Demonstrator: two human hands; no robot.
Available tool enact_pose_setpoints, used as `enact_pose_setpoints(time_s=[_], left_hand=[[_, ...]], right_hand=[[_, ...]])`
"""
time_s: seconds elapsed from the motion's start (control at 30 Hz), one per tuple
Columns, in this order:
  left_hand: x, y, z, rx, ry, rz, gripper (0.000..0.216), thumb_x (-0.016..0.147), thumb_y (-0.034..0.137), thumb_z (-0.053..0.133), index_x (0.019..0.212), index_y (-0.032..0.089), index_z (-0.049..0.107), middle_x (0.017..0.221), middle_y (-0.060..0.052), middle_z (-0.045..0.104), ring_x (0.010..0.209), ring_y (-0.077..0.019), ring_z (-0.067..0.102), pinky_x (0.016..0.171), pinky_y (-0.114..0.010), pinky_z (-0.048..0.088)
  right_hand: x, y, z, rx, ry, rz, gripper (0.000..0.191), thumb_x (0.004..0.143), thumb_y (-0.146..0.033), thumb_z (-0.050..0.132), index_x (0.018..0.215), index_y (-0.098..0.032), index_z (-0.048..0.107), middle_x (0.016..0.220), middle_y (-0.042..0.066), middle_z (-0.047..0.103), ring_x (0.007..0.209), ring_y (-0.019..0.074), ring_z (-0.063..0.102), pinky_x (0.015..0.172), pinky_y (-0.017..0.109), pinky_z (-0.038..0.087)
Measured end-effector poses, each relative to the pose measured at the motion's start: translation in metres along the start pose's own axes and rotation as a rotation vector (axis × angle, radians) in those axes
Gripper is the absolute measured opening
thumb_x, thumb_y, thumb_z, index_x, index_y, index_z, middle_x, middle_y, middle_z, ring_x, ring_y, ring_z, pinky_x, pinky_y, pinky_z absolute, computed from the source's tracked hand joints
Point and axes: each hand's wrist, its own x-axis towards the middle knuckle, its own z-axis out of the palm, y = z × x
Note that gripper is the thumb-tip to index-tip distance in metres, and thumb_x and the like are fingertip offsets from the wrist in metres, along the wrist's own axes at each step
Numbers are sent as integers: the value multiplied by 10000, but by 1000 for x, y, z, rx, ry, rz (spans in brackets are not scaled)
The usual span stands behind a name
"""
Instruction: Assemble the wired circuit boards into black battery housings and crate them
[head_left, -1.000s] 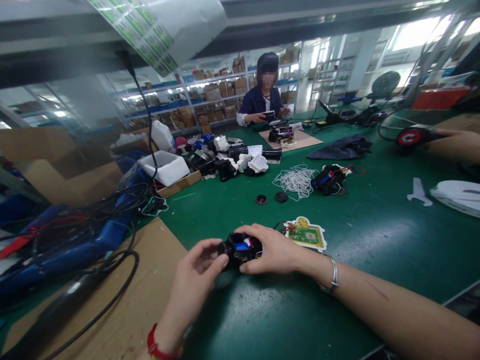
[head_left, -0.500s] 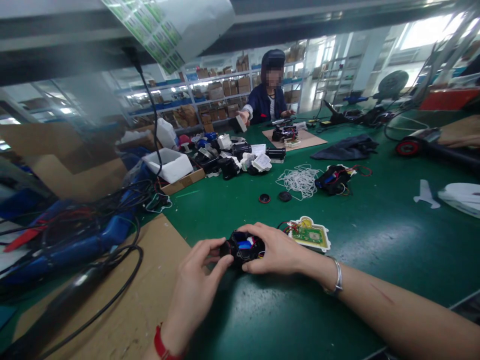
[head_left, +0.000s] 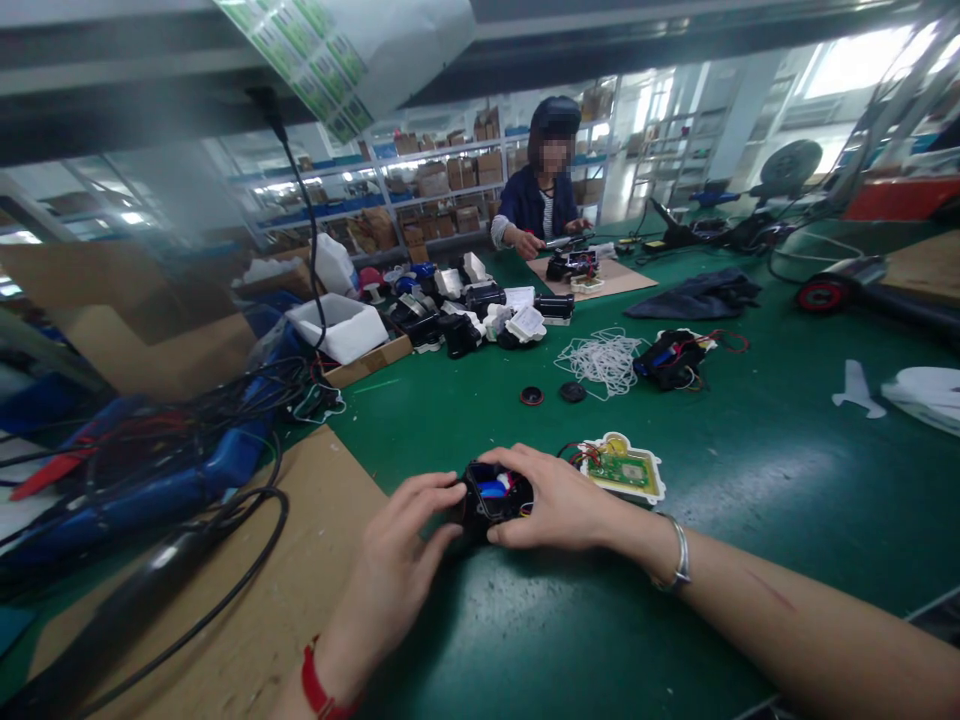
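Both hands grip a black casing on the desk.
Left hand (head_left: pixel 401 545) and right hand (head_left: pixel 559 500) close on the casing (head_left: pixel 491 495); circuit board (head_left: pixel 622 470) at 2 o'clock; no writing legible.

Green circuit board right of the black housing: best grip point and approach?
Pinch the green circuit board by its bare right edge, coming from the right. It lies flat on the green table; red wires crowd its left end beside the right hand.

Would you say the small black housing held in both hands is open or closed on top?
Open: the black housing shows a blue part and red wires inside, with no cover.
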Motion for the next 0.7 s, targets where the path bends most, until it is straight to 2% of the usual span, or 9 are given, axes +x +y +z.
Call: enact_pose_setpoints(time_s=[0.07, 0.13, 0.23, 0.33, 0.43, 0.53, 0.6, 0.7], left_hand=[[0, -1, 0, 5, -23, 47, 228, 858, 152, 515, 1032, 261, 616, 1146, -58, 588, 1076, -184, 570, 918, -384, 506], [1, -1, 1, -35, -46, 14, 229, 848, 172, 541, 1043, 274, 606, 1184, -50, 560, 1115, -183, 549, 949, -394, 492], [2, 0, 2, -135, 12, -142, 310, 822, 289, 605, 1129, 271, 562, 1237, -60, 520, 1132, -196, 544, 928, -379, 517], [2, -1, 2, -104, 17, -255, 330, 834, 359, 584, 1146, 250, 560, 1136, -62, 583, 982, -185, 619, 821, -346, 566], [1, -1, 0, 7, -65, -126, 293, 854, 301, 558, 1145, 280, 565, 1130, -40, 605, 1036, -187, 597, 913, -383, 518], [1, 1, 0, 53, -69, -25, 322, 857, 262, 543, 1177, 291, 526, 1240, -43, 550, 1168, -200, 517, 1008, -425, 443], [2, 2, 2, 61, -30, -90, 378, 837, 315, 581, 1203, 265, 499, 1223, -67, 548, 1107, -210, 554, 939, -413, 493], [1, 1, 4, 69, 2, -185, 368, 832, 384, 594, 1160, 229, 535, 1043, -65, 612, 880, -188, 628, 761, -354, 554]], right_hand=[[1, 1, 0, 3, 0, -3, 661, 622, -432, 734, 1225, -272, 515, 1060, 53, 575, 953, 231, 551, 857, 379, 422], [2, 2, 0, 15, -5, -2, 657, 626, -435, 731, 1224, -268, 515, 1063, 51, 575, 948, 228, 554, 857, 378, 423], [1, 2, -1, 24, -11, 6, 658, 629, -447, 730, 1225, -269, 515, 1064, 51, 575, 948, 229, 554, 855, 379, 426], [0, 2, -2, 23, -4, -2, 664, 622, -460, 734, 1224, -280, 518, 1069, 51, 570, 942, 227, 557, 854, 381, 428], [-1, 3, -2, 26, 0, -16, 667, 621, -471, 733, 1223, -282, 517, 1061, 51, 572, 933, 224, 562, 848, 375, 433], [0, 4, -1, 27, -1, -20, 669, 622, -480, 729, 1223, -280, 514, 1049, 50, 577, 929, 224, 565, 845, 374, 435], [0, 4, -1, 27, -1, -16, 673, 621, -480, 729, 1226, -279, 512, 1048, 50, 577, 929, 224, 565, 843, 373, 435], [-1, 4, -2, 28, -4, -7, 675, 616, -473, 733, 1225, -283, 515, 1051, 49, 576, 926, 223, 566, 841, 372, 435]])
